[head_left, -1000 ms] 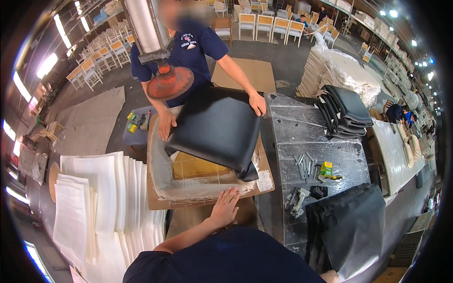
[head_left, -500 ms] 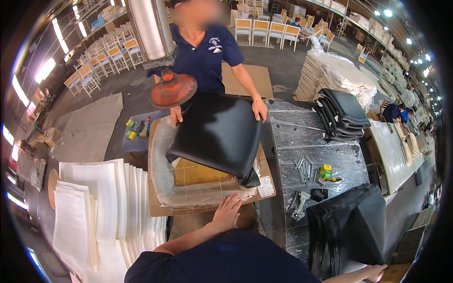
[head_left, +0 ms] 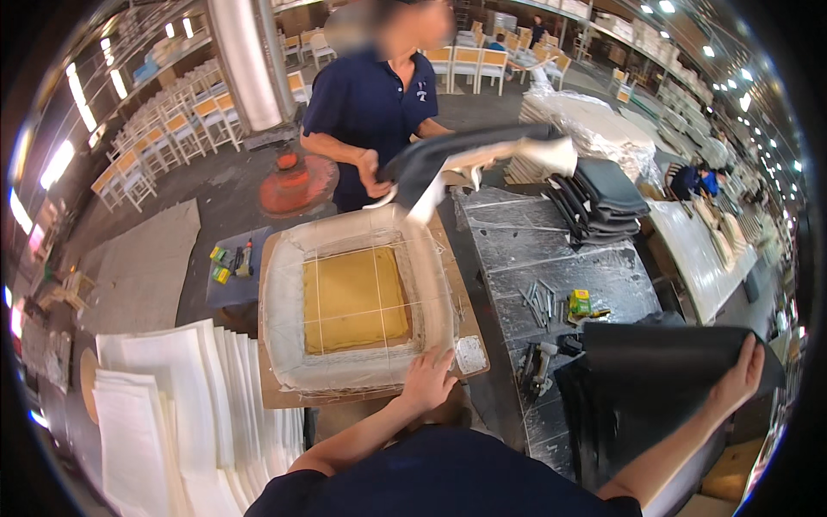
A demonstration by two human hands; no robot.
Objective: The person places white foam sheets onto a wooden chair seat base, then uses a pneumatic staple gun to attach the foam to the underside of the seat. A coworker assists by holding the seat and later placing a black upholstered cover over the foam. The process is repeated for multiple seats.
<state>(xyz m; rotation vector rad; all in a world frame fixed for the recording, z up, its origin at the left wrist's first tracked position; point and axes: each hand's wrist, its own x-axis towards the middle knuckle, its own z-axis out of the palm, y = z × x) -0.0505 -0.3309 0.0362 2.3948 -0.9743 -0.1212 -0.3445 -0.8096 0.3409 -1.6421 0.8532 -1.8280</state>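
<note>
In a big workshop with rows of chairs, a table (head_left: 603, 276) wrapped in shiny plastic stands beside a square frame (head_left: 357, 302) with yellow foam inside. The left hand (head_left: 428, 379) lies flat with its fingers spread on the frame's near edge. The right hand (head_left: 739, 379) is closed on the top edge of a black sheet (head_left: 663, 362) over at the right, and across the frame a person (head_left: 370, 112) in a dark blue shirt lifts a black seat cover (head_left: 457, 159).

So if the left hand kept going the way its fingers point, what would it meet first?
Likely the yellow foam inside the white frame; the left hand already rests on the frame's near edge, fingers pointing inward.
</note>
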